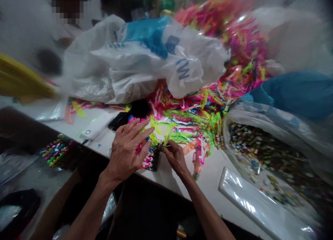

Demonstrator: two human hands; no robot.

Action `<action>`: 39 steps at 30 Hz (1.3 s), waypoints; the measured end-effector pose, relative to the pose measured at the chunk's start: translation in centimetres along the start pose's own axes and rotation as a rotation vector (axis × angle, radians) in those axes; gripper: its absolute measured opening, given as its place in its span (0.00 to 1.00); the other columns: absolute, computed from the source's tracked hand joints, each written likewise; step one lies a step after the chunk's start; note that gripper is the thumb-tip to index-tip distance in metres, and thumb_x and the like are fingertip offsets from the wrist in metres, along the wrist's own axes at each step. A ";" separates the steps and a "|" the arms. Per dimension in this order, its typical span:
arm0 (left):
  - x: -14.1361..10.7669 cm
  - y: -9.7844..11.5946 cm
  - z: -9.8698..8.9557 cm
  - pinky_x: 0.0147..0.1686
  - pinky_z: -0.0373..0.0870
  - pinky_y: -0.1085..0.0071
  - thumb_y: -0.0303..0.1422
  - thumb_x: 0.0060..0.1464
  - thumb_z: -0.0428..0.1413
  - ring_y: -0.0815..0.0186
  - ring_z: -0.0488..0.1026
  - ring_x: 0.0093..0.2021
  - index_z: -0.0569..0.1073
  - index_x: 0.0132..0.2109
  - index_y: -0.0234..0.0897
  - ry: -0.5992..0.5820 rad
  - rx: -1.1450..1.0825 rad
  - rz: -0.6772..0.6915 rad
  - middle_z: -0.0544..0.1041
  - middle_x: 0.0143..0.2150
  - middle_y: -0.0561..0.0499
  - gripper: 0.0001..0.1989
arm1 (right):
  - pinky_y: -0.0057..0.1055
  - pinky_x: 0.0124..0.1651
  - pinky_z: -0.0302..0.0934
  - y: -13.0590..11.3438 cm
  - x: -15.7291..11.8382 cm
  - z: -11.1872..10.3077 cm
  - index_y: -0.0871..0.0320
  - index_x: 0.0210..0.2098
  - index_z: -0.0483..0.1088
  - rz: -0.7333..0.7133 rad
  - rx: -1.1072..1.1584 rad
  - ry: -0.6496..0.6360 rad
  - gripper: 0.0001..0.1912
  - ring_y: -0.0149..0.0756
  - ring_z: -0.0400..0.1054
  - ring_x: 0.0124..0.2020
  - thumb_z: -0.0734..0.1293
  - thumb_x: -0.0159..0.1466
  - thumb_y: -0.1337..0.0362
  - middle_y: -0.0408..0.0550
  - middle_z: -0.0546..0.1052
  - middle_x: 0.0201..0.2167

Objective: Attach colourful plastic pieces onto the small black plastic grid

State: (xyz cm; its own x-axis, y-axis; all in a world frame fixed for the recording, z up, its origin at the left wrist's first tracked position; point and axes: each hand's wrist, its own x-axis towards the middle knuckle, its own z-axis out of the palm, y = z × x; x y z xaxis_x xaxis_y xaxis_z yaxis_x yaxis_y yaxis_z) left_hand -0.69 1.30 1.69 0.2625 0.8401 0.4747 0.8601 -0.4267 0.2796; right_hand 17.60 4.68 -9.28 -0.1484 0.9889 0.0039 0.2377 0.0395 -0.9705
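My left hand (pixel 128 149) lies palm down with its fingers spread, over a bundle of pink, yellow and blue plastic pieces (pixel 147 160) near the table's front edge. A dark patterned item (pixel 155 160) shows under the bundle. Just right of it, my right hand (pixel 173 156) has its fingertips pinched together at the bundle's yellow end (pixel 154 137); a thin, light strand shows by those fingertips, but what they grip is too small to name. More bright strips (pixel 182 129) lie behind my right hand.
A big white plastic bag (pixel 145 59) and a heap of colored strips (pixel 241 63) stand behind. At right are a bag of small beads (pixel 249 146) and clear plastic sleeves (pixel 249 201). A white device (pixel 97 125) and a black item (pixel 118 121) lie left.
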 end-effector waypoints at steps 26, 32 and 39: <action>-0.1 -0.7 0.2 0.54 0.58 0.53 0.33 0.59 0.47 0.57 0.57 0.62 0.66 0.56 0.45 -0.006 0.083 0.079 0.66 0.60 0.52 0.18 | 0.29 0.33 0.52 -2.1 0.2 -1.1 0.58 0.45 0.70 0.001 -0.986 -0.080 0.16 0.40 0.70 0.38 0.58 0.60 0.72 0.51 0.76 0.37; 0.0 -0.4 0.3 0.55 0.56 0.53 0.34 0.60 0.46 0.57 0.57 0.61 0.66 0.55 0.45 -0.008 0.078 0.051 0.66 0.59 0.52 0.17 | 0.28 0.36 0.54 -1.6 -3.2 -4.1 0.57 0.41 0.71 0.019 -0.852 0.077 0.12 0.37 0.69 0.38 0.57 0.65 0.63 0.48 0.75 0.38; 0.1 -0.3 0.3 0.55 0.57 0.53 0.34 0.60 0.47 0.57 0.58 0.61 0.68 0.54 0.43 0.021 0.067 0.072 0.67 0.59 0.51 0.17 | 0.29 0.29 0.50 0.1 -5.6 -1.7 0.56 0.60 0.53 -0.009 -1.044 -0.169 0.29 0.37 0.70 0.31 0.56 0.60 0.75 0.50 0.73 0.43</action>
State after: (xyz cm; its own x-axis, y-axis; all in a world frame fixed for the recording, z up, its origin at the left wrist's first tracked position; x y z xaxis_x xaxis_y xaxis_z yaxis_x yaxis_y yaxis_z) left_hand -0.81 1.59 1.37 0.3160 0.8007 0.5090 0.8667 -0.4619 0.1885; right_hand 20.07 -0.59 -8.97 -0.2669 0.9583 -0.1020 0.9317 0.2296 -0.2814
